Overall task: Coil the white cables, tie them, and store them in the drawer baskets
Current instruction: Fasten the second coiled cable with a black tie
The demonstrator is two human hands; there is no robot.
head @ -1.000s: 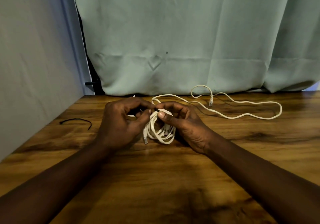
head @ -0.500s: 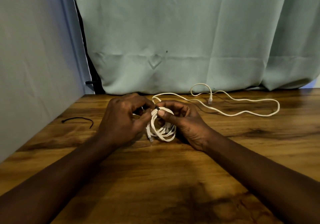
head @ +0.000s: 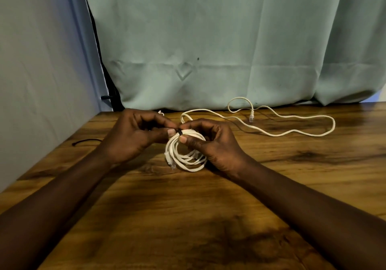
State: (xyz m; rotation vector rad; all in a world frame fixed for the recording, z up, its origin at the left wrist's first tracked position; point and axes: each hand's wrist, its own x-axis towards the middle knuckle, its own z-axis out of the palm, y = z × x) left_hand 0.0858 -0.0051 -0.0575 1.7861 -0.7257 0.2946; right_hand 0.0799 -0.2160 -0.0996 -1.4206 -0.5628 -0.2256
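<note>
White cables, two on a wooden tabletop (head: pixel 208 217). Listed left to right.

Spare black tie (head: pixel 86 141): lying loose near the tabletop's left edge, well apart from the hands.

Left hand (head: pixel 133 138): fingers pinched on the end of a black tie (head: pixel 179 132) where it wraps the coil's top.

Coiled cable (head: pixel 184 154): several white loops bunched into a ring at centre, lower edge resting on the wood, one clear plug (head: pixel 172 164) hanging at its lower left.

Right hand (head: pixel 211 142): thumb and forefinger gripping the top of the coil just beside the tie, palm behind the loops.

Loose cable (head: pixel 288 133): uncoiled, snaking from behind the hands across the right rear of the tabletop, plug end (head: pixel 252 117) lying near the pale green curtain (head: pixel 229 40).
</note>
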